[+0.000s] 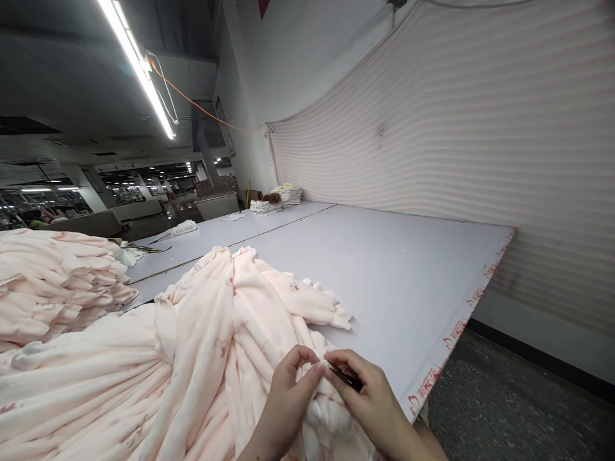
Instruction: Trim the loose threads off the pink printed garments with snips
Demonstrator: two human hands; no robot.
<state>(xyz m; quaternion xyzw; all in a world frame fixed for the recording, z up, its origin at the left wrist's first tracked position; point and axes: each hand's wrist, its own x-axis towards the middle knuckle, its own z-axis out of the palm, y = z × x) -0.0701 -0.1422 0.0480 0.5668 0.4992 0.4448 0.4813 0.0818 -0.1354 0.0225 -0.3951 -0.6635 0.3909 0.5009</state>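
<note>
While the pale pink garment lay bunched at the surface's near edge, the left hand pinched a fold of it; the right hand had its grip closed on small dark snips touching that fold.

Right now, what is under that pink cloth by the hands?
The grey table lies under the pink cloth. Whatever else sits beneath its folds is covered.
</note>
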